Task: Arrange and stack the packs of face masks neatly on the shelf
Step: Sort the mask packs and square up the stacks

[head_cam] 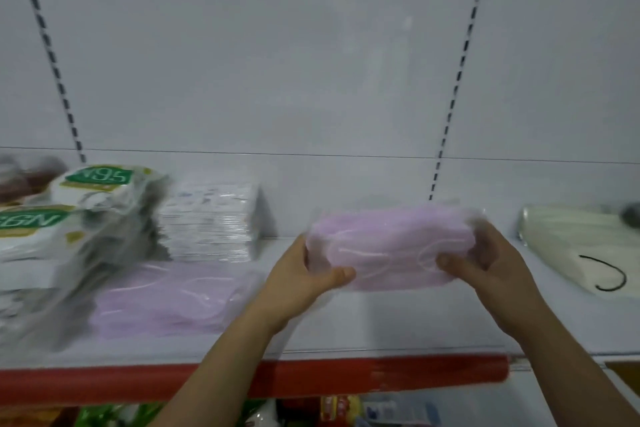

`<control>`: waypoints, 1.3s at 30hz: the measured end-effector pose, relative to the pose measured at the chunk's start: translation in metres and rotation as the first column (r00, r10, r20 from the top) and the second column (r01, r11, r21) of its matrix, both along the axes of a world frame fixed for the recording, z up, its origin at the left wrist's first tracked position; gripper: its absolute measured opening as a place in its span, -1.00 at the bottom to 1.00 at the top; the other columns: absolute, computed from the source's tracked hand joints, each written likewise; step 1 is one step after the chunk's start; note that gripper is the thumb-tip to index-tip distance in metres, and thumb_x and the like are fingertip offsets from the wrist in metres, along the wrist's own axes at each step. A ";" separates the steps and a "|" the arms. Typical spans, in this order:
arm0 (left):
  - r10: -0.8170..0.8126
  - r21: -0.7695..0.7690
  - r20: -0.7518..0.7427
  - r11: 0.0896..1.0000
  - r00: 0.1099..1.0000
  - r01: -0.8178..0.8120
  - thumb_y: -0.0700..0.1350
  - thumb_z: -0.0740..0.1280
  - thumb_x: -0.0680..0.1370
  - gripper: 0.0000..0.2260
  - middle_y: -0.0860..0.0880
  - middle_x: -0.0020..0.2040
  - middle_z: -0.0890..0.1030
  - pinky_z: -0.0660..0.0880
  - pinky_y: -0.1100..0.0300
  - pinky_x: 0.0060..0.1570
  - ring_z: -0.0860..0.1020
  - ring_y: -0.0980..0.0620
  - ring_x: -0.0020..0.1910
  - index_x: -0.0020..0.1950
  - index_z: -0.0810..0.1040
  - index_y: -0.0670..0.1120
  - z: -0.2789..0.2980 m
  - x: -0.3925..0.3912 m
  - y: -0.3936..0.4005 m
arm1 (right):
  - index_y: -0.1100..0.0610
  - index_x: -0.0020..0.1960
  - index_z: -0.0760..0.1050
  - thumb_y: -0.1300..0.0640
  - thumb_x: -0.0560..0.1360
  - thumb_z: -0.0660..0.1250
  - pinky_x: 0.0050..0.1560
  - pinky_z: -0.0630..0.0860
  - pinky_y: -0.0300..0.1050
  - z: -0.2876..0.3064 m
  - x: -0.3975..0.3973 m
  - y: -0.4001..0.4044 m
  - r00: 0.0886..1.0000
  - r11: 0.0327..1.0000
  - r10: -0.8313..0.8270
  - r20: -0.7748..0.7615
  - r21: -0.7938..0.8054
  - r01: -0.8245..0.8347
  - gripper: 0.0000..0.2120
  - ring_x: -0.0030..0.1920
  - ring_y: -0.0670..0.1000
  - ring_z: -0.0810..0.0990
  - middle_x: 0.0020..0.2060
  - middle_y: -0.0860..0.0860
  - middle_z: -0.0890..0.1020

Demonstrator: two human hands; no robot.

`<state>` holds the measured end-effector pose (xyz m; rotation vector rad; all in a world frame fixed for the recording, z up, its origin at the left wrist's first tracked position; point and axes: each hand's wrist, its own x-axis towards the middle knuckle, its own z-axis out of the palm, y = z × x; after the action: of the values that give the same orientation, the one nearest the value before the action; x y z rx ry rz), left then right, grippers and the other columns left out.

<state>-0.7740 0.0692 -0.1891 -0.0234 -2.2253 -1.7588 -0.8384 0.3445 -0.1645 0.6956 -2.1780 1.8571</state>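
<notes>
A clear-wrapped pack of pink face masks [388, 246] is held just above the white shelf [381, 326], near its middle. My left hand [304, 274] grips its left end, thumb on the front. My right hand [485, 260] grips its right end. Another pink mask pack [162, 302] lies flat on the shelf to the left. Behind that one stands a neat stack of white mask packs [207, 222]. Leaning stacks of N95 mask packs [69, 218] with green labels fill the far left.
A cream-coloured pack with a black loop on it [581, 250] lies at the right end of the shelf. The shelf's front edge carries a red strip [311, 378]. Colourful goods [346, 409] sit on the shelf below. Slotted uprights [453, 94] run up the white back wall.
</notes>
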 end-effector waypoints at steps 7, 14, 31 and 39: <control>0.020 0.026 0.143 0.999 0.990 -0.024 -0.01 0.63 0.36 -0.40 0.17 0.13 0.62 0.57 0.20 -0.21 0.63 0.10 0.01 0.27 0.42 0.29 -0.025 -0.028 0.048 | -0.21 0.35 0.33 0.29 0.33 0.60 -0.02 0.49 -0.44 -0.046 -0.056 0.058 0.987 0.970 0.077 0.141 0.220 -0.107 -0.22 0.16 -0.29 0.55 0.19 -0.25 0.55; 0.072 -0.019 0.147 0.997 0.986 -0.070 -0.04 0.65 0.35 -0.29 0.12 0.18 0.62 0.67 0.03 -0.10 0.67 0.05 0.03 0.34 0.32 0.18 -0.020 -0.035 0.069 | -0.31 0.48 0.09 0.09 0.29 0.64 -0.09 0.42 -0.58 -0.047 -0.071 0.055 0.985 0.966 0.129 0.118 0.212 -0.151 0.00 0.12 -0.55 0.38 0.24 -0.43 0.31; -0.099 -0.066 0.087 0.992 0.991 0.105 0.03 0.57 0.45 -0.49 0.15 0.15 0.57 0.62 -0.11 -0.14 0.63 -0.15 0.01 0.34 0.47 0.14 -0.013 -0.057 0.089 | 0.06 0.21 0.58 0.26 0.38 0.57 0.08 0.59 -0.21 -0.031 -0.062 0.086 0.995 0.987 0.064 0.074 0.141 -0.074 -0.57 0.14 -0.14 0.64 0.10 -0.14 0.68; 0.040 -0.105 -0.008 0.994 0.999 -0.041 -0.06 0.53 0.48 -0.68 -0.04 0.02 0.62 0.65 0.03 -0.06 0.64 -0.02 -0.08 0.15 0.50 0.10 -0.007 -0.132 0.157 | -0.09 0.48 0.25 0.14 0.31 0.63 0.12 0.61 -0.09 -0.015 -0.107 0.143 0.972 0.959 -0.225 0.067 0.193 0.209 -0.13 0.20 -0.10 0.59 0.27 -0.12 0.53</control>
<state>-0.9064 0.2263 -0.1959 -0.0066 -2.2950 -1.6177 -0.9456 0.4874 -0.1794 0.3907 -2.3955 1.6209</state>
